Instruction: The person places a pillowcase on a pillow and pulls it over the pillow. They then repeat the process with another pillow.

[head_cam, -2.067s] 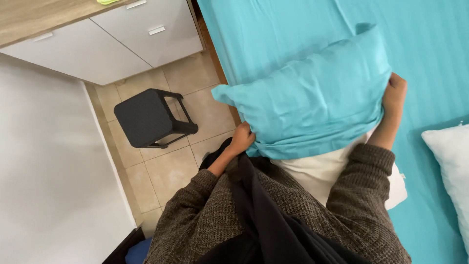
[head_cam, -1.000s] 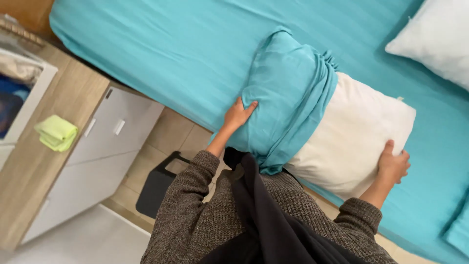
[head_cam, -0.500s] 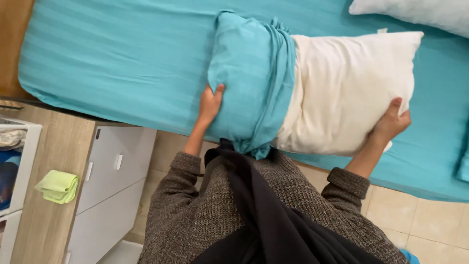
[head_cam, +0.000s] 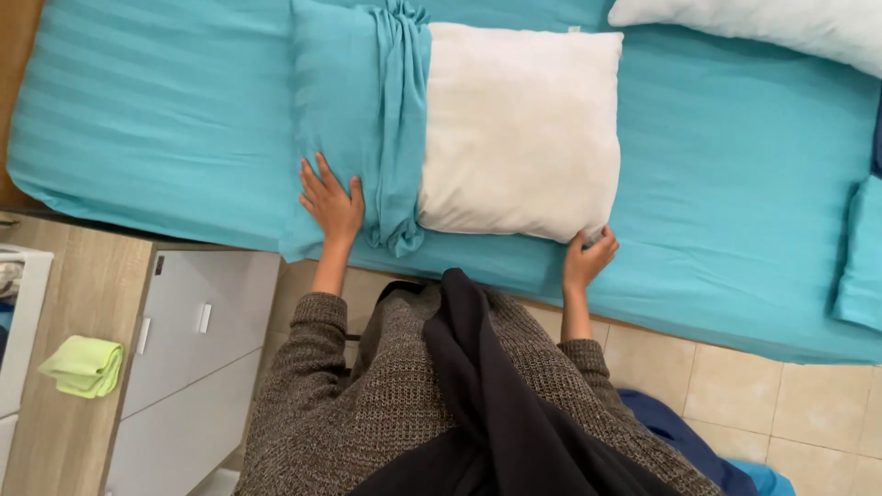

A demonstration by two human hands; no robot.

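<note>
A white pillow (head_cam: 519, 129) lies flat on the teal bed sheet (head_cam: 156, 119). A teal pillowcase (head_cam: 354, 119) covers only its left end, bunched in folds where it meets the bare white part. My left hand (head_cam: 331, 204) rests flat, fingers spread, on the pillowcase near its front corner. My right hand (head_cam: 588, 259) pinches the pillow's front right corner at the edge of the bed. Both arms wear a brown knitted sleeve.
A second white pillow (head_cam: 763, 23) lies at the far right of the bed. A folded teal cloth (head_cam: 864, 248) sits at the right edge. A wooden cabinet (head_cam: 110, 367) with white drawers and a green cloth (head_cam: 84, 366) stands to my left. Tiled floor (head_cam: 735, 386) runs along the bed.
The pillow, first held up in the air, has been laid down flat on the bed. My left hand has flattened onto the pillowcase and my right hand has slid to the front right corner.
</note>
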